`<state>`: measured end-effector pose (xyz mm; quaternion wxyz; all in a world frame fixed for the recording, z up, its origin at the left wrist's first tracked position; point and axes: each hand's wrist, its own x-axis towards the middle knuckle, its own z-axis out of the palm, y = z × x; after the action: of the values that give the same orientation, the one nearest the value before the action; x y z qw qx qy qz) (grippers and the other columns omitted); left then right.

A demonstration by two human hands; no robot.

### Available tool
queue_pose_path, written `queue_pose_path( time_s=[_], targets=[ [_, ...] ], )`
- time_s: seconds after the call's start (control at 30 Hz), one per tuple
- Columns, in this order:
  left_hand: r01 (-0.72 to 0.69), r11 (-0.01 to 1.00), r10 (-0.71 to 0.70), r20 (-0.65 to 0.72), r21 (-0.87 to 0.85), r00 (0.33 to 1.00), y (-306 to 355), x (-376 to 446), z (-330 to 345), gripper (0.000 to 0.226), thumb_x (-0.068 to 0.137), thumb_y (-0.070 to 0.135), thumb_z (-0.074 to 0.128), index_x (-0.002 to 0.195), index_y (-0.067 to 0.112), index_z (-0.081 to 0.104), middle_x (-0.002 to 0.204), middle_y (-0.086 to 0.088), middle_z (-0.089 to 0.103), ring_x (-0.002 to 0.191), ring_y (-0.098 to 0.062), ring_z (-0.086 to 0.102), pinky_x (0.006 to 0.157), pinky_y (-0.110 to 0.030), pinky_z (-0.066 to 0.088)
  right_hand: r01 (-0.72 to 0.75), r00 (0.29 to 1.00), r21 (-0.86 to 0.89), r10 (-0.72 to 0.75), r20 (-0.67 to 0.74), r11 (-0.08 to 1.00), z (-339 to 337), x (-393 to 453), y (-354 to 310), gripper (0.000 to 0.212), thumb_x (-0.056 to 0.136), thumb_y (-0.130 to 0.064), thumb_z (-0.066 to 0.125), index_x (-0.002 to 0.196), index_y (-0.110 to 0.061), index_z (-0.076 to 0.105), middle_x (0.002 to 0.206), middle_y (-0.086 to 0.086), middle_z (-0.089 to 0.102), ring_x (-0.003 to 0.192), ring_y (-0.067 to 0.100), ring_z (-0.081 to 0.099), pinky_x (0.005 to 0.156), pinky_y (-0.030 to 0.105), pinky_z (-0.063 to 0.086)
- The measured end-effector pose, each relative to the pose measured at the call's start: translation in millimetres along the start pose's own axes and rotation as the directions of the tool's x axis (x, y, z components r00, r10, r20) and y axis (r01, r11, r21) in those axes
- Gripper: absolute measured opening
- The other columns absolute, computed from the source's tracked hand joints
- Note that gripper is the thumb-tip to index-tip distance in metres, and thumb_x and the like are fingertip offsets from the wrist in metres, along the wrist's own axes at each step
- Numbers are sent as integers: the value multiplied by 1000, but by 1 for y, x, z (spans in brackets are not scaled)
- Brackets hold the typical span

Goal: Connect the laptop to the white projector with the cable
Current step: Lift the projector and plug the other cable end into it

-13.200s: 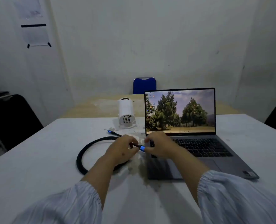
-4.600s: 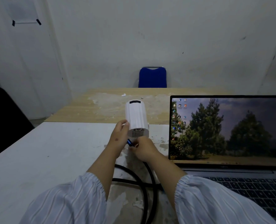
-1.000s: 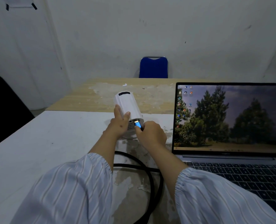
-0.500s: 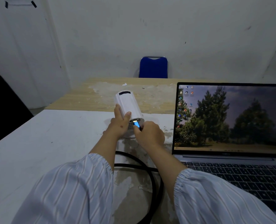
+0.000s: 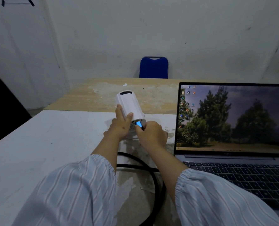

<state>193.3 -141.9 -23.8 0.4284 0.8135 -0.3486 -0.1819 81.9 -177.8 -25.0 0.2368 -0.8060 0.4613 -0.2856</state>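
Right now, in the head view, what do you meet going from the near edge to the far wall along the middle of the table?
Striped sleeves → black cable loop → right hand on the blue plug → white projector → wooden table → blue chair.

White desk (image 5: 50, 144) fills lower left to center of frame, surface worn and chipped near center. On it: open laptop (image 5: 243, 173) at right, black cable (image 5: 153, 181) looped at lower center, white projector (image 5: 130, 105) at center w/ base on desk, tilted. Wooden desk (image 5: 155, 98) abuts far edge, patchy top.
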Motion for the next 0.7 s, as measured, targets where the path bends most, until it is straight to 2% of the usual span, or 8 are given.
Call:
queue_pose_path(
  time_s=[0.2,0.37,0.47,0.57,0.63,0.7],
  targets=[
    [-14,1000,14,-3,5,1000,0,1,-1,71,91,54,30,145,31,-8,154,-17,21,136,-38,31,112,-56,24,-10,1000,-1,10,8,1000,0,8,-4,29,87,-36,54,86,-11,67,68,-1,53,67,24,50,83,39,44],
    [-29,1000,29,-4,2,1000,-1,2,-1,71,91,53,31,145,29,-7,153,-17,24,135,-38,33,111,-56,26,7,997,-13,-6,78,1000,-5,12,-4,32,85,-38,56,89,-9,69,77,4,65,77,28,62,82,38,46],
    [-39,999,39,1,-6,999,-1,1,-2,71,91,52,32,145,30,-8,154,-17,22,135,-38,32,112,-56,26,-23,989,41,17,145,999,-7,17,-2,35,83,-42,60,92,-8,66,87,8,71,84,29,66,76,38,53],
    [-65,997,66,4,-38,998,-1,-1,-2,72,91,50,34,146,29,-7,156,-14,17,139,-35,27,113,-53,25,-50,990,141,31,136,989,-9,20,2,40,76,-48,65,88,-13,50,84,1,58,75,24,56,58,32,41],
    [-83,994,83,3,-71,997,0,-1,-3,72,92,48,36,146,28,-6,157,-14,15,140,-34,26,113,-49,27,-84,984,238,43,172,968,-9,21,3,44,74,-48,65,92,-15,42,85,0,51,74,22,52,57,31,36],
    [-96,992,97,10,-87,995,0,-1,-4,71,92,45,36,147,26,-6,157,-13,13,140,-34,25,112,-48,28,-142,972,311,74,221,940,-8,22,4,36,79,-44,59,92,-15,41,84,0,52,70,18,52,55,31,37]
  ],
)
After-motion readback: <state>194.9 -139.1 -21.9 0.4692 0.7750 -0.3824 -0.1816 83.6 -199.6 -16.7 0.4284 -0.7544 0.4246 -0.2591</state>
